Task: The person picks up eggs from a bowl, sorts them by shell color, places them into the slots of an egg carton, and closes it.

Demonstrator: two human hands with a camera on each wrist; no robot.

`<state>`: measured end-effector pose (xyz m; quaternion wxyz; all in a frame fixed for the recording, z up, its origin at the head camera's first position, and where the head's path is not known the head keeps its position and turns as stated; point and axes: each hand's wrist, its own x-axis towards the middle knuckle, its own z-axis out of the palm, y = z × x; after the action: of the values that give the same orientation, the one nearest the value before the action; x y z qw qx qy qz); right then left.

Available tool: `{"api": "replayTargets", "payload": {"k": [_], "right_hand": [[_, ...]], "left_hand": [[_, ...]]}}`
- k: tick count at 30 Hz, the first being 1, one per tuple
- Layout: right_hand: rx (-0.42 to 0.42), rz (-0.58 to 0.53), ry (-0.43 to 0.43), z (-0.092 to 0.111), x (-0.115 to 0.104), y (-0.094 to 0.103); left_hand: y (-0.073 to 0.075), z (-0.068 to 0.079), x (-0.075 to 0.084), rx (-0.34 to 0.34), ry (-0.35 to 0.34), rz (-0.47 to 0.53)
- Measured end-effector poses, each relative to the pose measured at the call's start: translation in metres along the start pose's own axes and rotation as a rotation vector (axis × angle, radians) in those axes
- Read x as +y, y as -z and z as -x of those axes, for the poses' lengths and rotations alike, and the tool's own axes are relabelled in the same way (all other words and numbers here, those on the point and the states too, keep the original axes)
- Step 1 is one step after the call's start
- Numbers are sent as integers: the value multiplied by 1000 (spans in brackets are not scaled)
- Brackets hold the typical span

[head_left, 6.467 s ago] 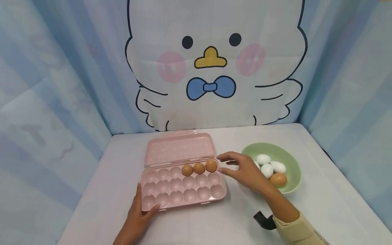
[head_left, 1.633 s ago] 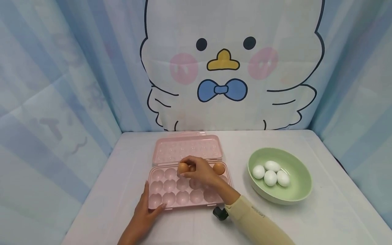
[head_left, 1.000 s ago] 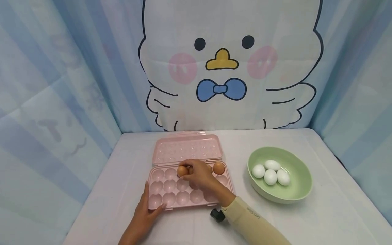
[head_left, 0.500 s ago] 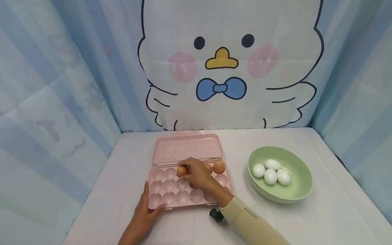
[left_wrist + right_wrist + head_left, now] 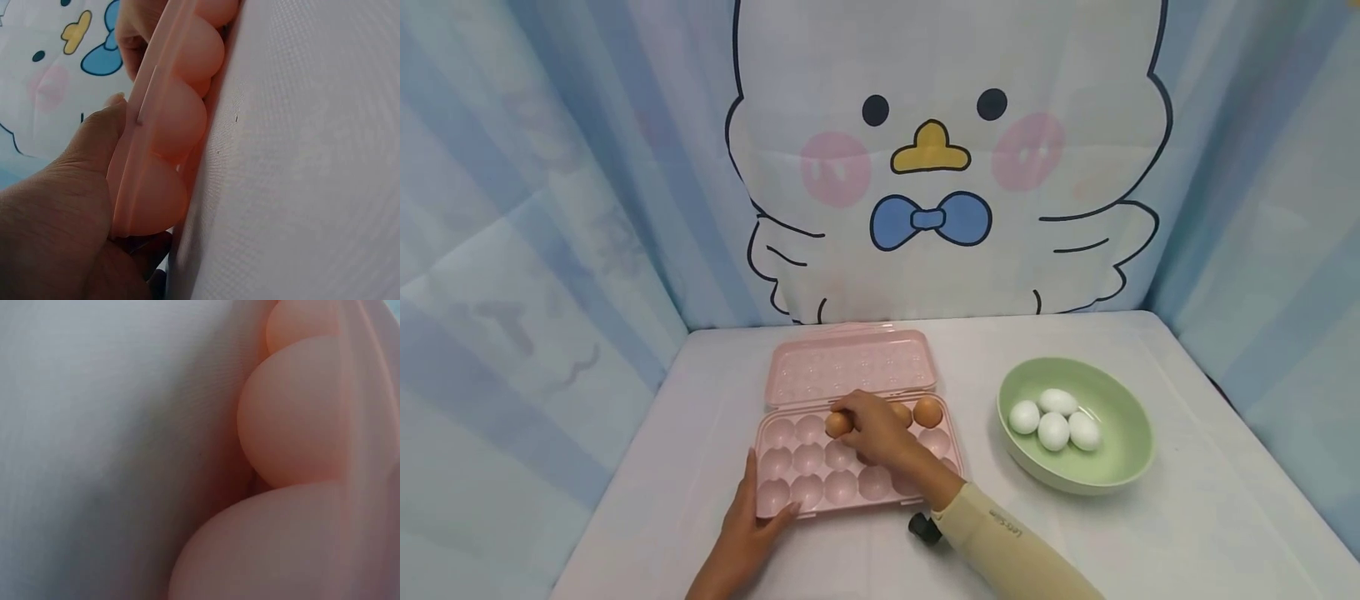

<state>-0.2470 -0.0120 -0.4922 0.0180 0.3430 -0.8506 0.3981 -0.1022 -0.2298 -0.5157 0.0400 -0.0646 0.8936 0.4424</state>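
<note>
A pink plastic egg carton (image 5: 807, 489) lies open on the table, its lid (image 5: 850, 360) folded back away from me. My right hand (image 5: 880, 433) pinches a brown egg (image 5: 837, 425) at the fourth cup from the right in the back row. Two more brown eggs, one at the right end (image 5: 928, 412) and one partly hidden (image 5: 901, 414), sit in that row; my hand covers the cup between. My left hand (image 5: 747, 529) grips the carton's near left corner, thumb on the rim (image 5: 128, 144). The right wrist view shows only the rounded undersides of the cups (image 5: 294, 419).
On the right stands a green bowl (image 5: 1112, 454) holding several white eggs (image 5: 1053, 432). A black object (image 5: 924, 528) shows beside the right sleeve. Behind the table hangs a curtain with a cartoon bird (image 5: 1000, 275).
Earlier, a brown egg lay in the bowl and my right hand was at the carton's right end. Now that hand holds a brown egg farther left in the back row; only white eggs show in the bowl.
</note>
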Motion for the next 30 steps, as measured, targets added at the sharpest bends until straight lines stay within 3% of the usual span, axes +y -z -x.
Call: {"api": "replayTargets", "payload": {"k": [7,12,14,20,26,30], "right_hand": [[26,-65,-56,11,1,5],[90,-154,-51,22,0,25],[114,-165,-14,28,1,39],[221,-43,61,62,21,98],[279,99,-81,114,51,158],[286,146,-146,148,70,184]], "left_hand": [[-6,-2,-2,-24,40,11],[-3,-2,-1,-25,39,-16],[-2,-3,1,-26,48,-23],[-2,-3,0,-51,82,-24],[-3,-1,-3,-52,54,-11],[-1,-1,-2,-50,27,-11]]}}
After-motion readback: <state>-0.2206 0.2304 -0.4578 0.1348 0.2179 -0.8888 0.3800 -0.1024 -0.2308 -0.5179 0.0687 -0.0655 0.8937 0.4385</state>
